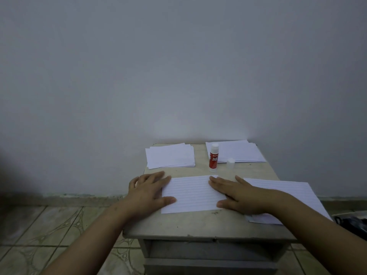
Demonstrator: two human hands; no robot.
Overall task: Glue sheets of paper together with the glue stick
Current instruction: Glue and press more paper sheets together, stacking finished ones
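**Both hands flat on lined sheet, glue stick uncapped behind**

Lower centre of frame: lined sheet (192, 193) lies flat on the tabletop (198, 223). Left hand (148, 190) spread, palm down, fingers straight, resting on the sheet's left edge, thumb on the paper near its lower left. Right hand (237, 194) spread the same way, palm down on the sheet's right edge, fingertips reaching its upper right corner. Neither hand holds anything.

Glue stick (213, 157), red with white top, stands upright just above the sheet, centre of frame, apart from both hands. Its clear cap (230, 163) stands just to the right of it, off the stick.

Left stack (170, 155) of paper sits at the upper left of the tabletop. Right stack (236, 151) sits at the upper right, behind the glue stick and cap. Another sheet (288, 193) lies at the right of the tabletop, partly under the right forearm, overhanging the edge.

Plain wall (178, 66) fills the upper frame. Tiled floor (49, 231) at lower left. Dark object (351, 222) at the right edge, cannot tell what.
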